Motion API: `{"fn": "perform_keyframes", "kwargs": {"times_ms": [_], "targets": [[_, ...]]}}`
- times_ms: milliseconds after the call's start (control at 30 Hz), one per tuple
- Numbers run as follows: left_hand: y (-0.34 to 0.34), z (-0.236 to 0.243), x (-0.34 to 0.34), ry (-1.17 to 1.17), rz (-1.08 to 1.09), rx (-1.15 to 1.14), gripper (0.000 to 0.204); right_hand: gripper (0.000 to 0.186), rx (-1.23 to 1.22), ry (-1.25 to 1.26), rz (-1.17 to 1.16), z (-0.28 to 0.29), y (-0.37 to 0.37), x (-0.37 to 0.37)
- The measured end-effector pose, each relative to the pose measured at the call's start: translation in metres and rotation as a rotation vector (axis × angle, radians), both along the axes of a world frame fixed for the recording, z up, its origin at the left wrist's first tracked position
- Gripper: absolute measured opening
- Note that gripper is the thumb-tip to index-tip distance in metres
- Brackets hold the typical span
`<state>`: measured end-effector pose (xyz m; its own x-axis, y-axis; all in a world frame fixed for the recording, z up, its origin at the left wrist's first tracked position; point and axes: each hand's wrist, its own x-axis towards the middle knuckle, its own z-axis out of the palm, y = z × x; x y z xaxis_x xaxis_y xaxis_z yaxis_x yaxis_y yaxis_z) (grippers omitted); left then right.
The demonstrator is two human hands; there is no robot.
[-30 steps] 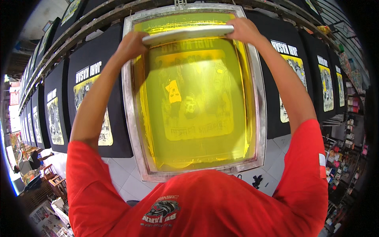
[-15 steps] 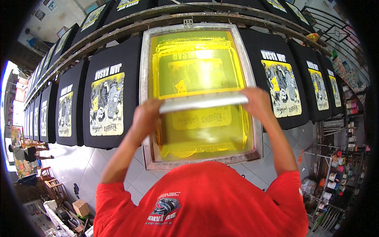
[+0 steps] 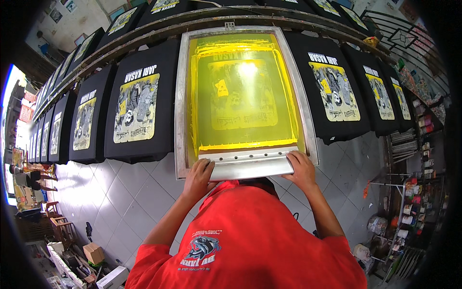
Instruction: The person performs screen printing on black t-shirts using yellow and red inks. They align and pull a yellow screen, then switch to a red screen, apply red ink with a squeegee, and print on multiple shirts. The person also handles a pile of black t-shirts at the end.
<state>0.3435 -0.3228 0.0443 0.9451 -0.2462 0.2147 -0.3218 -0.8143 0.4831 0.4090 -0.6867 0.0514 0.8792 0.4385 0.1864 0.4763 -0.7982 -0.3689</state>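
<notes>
A wide metal squeegee [image 3: 250, 166] lies across the near end of a framed printing screen [image 3: 182, 103]. My left hand [image 3: 198, 179] grips its left end and my right hand [image 3: 301, 169] its right end, fingers over the top. Yellow mesh [image 3: 284, 115] fills the frame, with a thick line of yellow ink [image 3: 248, 144] just beyond the squeegee blade. Through the mesh shows a printed picture on the shirt below. More yellow ink streaks run along the screen's far end and sides.
Black shirts with yellow and grey prints lie on boards to the left [image 3: 137, 101] and right [image 3: 332, 86]. A long rail [image 3: 163, 31] runs behind the screen. Paint containers crowd a rack [image 3: 402, 212] at right. A cardboard box [image 3: 94, 253] and a person [image 3: 32, 178] are at far left.
Both hands have drawn the squeegee toward me, from mid-screen to the near end, and its tilt has changed. A line of yellow ink now lies near the front of the mesh.
</notes>
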Motion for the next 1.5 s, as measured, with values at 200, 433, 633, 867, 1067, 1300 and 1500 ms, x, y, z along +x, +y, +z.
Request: {"fn": "perform_keyframes", "kwargs": {"times_ms": [200, 433, 633, 867, 1067, 1300, 1500], "targets": [[0.028, -0.009, 0.003, -0.141, 0.415, -0.077, 0.050, 0.068, 0.215, -0.167, -0.271, -0.022, -0.035, -0.001], [0.085, -0.077, 0.035, 0.363, 0.866, -0.554, 0.053, 0.057, 0.409, 0.415, -0.797, -0.092, -0.088, 0.064], [0.088, -0.035, 0.021, 0.453, 0.963, -0.454, 0.050, 0.054, 0.347, 0.271, -0.774, -0.041, -0.066, 0.044], [0.207, -0.016, -0.018, 0.228, 0.949, -0.536, 0.048, 0.046, 0.478, 0.160, -0.687, -0.007, 0.065, 0.003], [0.393, -0.015, -0.037, 0.118, 1.020, -0.408, 0.049, 0.041, 0.614, 0.189, -0.610, -0.028, 0.264, -0.006], [0.555, -0.074, -0.024, 0.131, 0.955, -0.623, 0.051, 0.046, 0.578, 0.144, -0.607, -0.058, 0.396, 0.021], [0.577, -0.074, -0.002, 0.228, 1.001, -0.507, 0.055, 0.050, 0.436, 0.136, -0.726, -0.054, 0.436, 0.026]]}}
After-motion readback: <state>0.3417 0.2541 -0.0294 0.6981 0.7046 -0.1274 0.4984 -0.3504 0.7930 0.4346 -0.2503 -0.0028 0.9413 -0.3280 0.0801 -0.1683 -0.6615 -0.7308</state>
